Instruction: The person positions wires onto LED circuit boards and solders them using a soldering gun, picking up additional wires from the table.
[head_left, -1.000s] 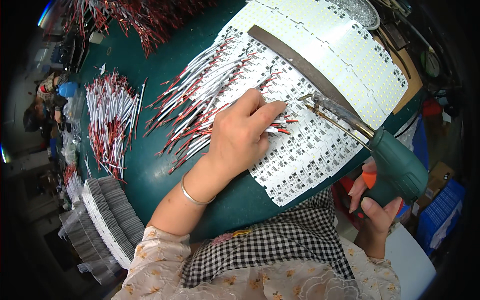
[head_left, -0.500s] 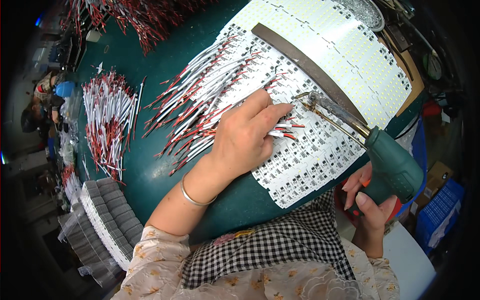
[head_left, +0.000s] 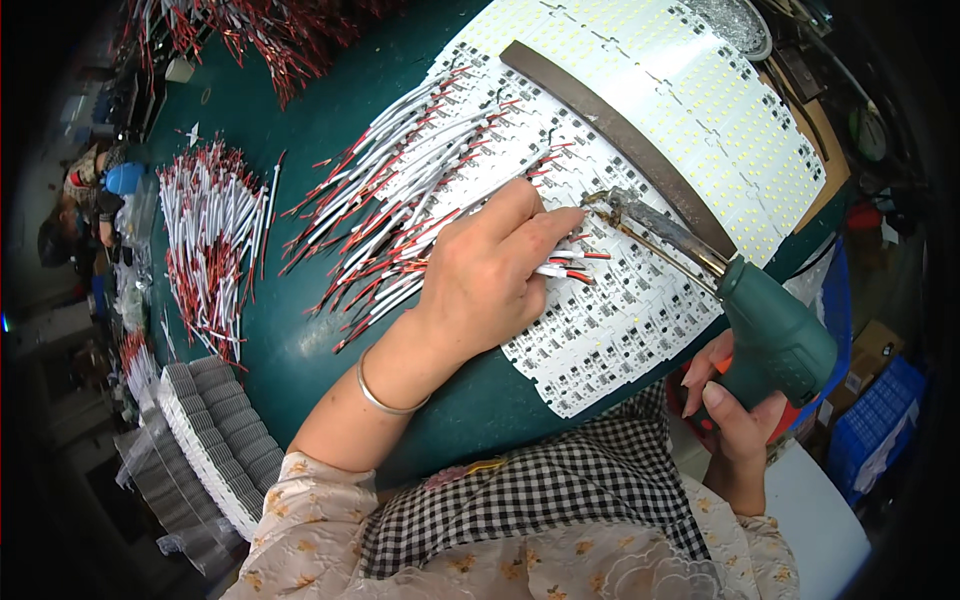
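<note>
My left hand (head_left: 485,265) is closed in a pinch over a sheet of white LED circuit boards (head_left: 600,345). Out from under its fingers stick a few short white wires (head_left: 552,270) with red and black ends. My right hand (head_left: 740,420) grips the handle of a green soldering gun (head_left: 780,325), partly hidden behind it. The gun's dark tip and thin feed tube point left, just beside my left index fingertip. More wires (head_left: 400,200) lie in slanting rows across the boards, their inner ends at the board pads.
A curved brown bar (head_left: 620,140) lies across the boards. Left on the green table (head_left: 310,340) is a pile of wires (head_left: 205,240), with a red-tipped bundle (head_left: 270,40) behind. Stacked grey-white parts (head_left: 225,430) stand at the near left. A blue crate (head_left: 880,430) is at right.
The soldering gun has shifted slightly left, its tip now closer to my left index fingertip. My left hand stays nearly where it was, and the view has moved a little.
</note>
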